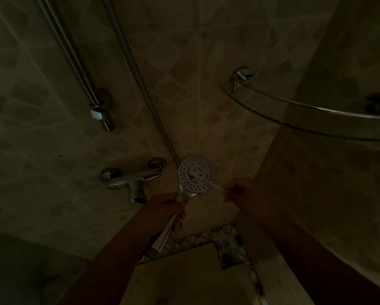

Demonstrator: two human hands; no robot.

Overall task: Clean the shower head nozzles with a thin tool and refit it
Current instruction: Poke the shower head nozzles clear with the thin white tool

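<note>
The left hand grips the handle of the shower head, faceplate toward us. At its four o'clock the right hand pinches a thin tool against the rim nozzles. Best to steady the head and probe each hole gently. The glass shelf, at two o'clock, holds something dark, too dim to identify.

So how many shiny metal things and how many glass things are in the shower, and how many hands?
Shiny metal things: 4, the wall rail, the hose, the tap and the shelf bracket
Glass things: 1, the corner shelf
Shower heads: 1, the white shower head
Hands: 2, the left hand and the right hand
Total: 8
</note>
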